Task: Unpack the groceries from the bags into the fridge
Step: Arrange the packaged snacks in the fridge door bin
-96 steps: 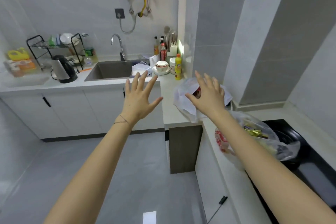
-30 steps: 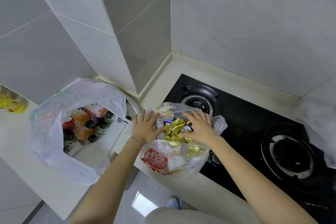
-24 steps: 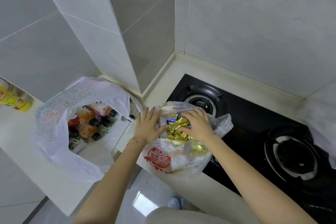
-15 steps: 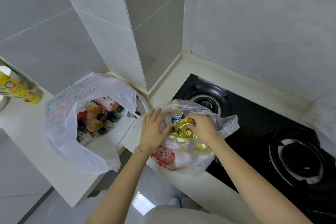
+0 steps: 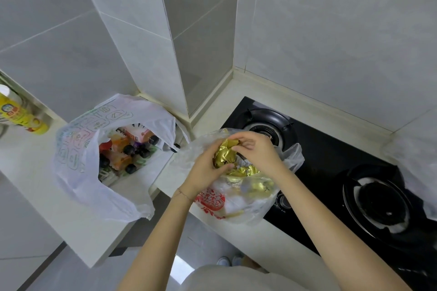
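Head view: left hand (image 5: 207, 171) and right hand (image 5: 259, 151) both pinch a gold foil packet (image 5: 224, 157) at the mouth of the clear bag (image 5: 248, 205) on the surface (image 5: 267, 241). Likely step: lifting it out; next, clear the film and carry it to the fridge (not in view).

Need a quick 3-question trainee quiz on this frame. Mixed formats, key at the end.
1. True or false: the white bag holds dark-capped bottles.
2. The left hand and right hand together hold: A) a bottle B) a gold foil packet C) the white bag.
3. Fill in: the clear bag lies on the white bag's ____ side.

Key: 1 true; 2 B; 3 right.
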The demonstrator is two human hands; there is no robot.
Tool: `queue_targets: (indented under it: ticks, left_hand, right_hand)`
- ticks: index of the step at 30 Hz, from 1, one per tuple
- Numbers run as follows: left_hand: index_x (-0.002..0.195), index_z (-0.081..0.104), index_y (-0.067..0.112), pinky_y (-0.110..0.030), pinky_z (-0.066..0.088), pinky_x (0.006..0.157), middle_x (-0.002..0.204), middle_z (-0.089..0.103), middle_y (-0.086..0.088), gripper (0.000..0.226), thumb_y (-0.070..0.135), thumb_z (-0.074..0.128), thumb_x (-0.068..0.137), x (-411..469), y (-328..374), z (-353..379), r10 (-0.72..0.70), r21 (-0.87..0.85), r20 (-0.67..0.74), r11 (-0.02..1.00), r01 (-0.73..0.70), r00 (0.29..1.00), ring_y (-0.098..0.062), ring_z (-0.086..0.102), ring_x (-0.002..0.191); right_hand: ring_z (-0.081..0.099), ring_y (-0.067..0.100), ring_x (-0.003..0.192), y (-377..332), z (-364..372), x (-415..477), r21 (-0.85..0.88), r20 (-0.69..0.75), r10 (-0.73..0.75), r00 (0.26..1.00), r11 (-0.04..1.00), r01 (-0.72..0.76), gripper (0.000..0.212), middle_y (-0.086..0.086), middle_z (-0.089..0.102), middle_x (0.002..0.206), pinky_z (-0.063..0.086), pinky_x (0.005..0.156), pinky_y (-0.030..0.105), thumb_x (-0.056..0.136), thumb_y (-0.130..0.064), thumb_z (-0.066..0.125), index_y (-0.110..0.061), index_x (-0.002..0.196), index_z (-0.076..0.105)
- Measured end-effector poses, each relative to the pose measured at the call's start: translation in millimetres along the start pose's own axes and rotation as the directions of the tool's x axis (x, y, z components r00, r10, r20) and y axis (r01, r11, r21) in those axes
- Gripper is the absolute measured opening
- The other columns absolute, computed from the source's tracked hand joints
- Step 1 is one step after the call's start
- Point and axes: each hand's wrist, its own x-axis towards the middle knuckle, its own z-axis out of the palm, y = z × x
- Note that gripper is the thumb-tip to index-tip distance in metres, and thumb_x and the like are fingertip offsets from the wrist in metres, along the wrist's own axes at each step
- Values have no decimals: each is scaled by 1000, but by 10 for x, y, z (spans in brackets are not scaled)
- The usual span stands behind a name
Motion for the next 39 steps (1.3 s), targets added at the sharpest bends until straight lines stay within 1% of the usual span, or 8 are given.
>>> queue_targets:
  ticks: [4,7,13,19,25,29,36,39]
  left_hand:
    - [117,55,23,-7,43,75,98,61,16,51,20,83,75,-34,6,-42,-96,-3,-95,995,96,991,-3,59,88]
    - [113,56,20,-8,41,66,90,62,11,47,21,83,75,-90,-51,-79,-140,31,-167,989,147,976,-2,57,78]
    - [107,56,19,-7,40,64,87,59,14,39,25,81,77,-166,-100,-123,-199,4,-211,979,205,957,5,54,72]
    - [109,57,18,-9,42,65,89,59,11,40,29,80,78,-195,-124,-139,-230,-39,-185,973,226,956,-1,54,75]
    - [110,56,18,-9,44,64,91,61,9,41,29,79,79,-206,-142,-143,-252,-63,-201,968,245,947,-2,57,77]
    - [112,55,17,-7,42,64,91,59,12,41,28,78,80,-225,-109,-166,-246,-53,-204,969,240,948,-1,55,77]
    - [111,55,18,-8,43,66,93,61,7,38,29,77,82,-258,-73,-182,-248,-74,-202,968,238,947,-4,57,80]
    - [113,56,18,-11,46,69,96,62,4,40,30,78,81,-277,-60,-176,-260,-119,-204,963,240,944,-9,60,83]
  right_hand:
    - [64,-4,90,48,22,-26,68,-40,76,996,995,-73,38,-10,68,98,49,83,11,85,-11,70,-20,121,62]
    - [63,10,103,240,36,-11,-78,-11,184,983,980,-185,42,-2,66,112,50,93,24,87,-16,69,-18,127,57]
    - [45,22,132,507,215,-17,-444,264,361,894,869,-220,64,3,45,146,40,106,37,89,-34,65,-23,145,37]
    - [43,28,130,554,298,-21,-692,294,393,871,716,-89,58,7,53,137,41,103,42,89,-38,63,-17,140,45]
    - [60,23,110,557,282,-26,-680,282,401,872,725,-113,46,7,62,125,48,95,38,87,-32,69,-12,127,60]
    - [57,21,102,579,240,-32,-659,239,391,889,737,-147,37,5,55,118,48,91,34,83,-30,73,-13,114,64]
    - [60,24,100,562,231,-77,-588,190,406,894,776,-227,42,7,62,114,50,89,41,88,-37,66,-12,120,55]
    - [61,23,102,541,236,-98,-455,105,357,928,847,-275,37,5,63,113,51,89,41,87,-34,68,-14,115,54]
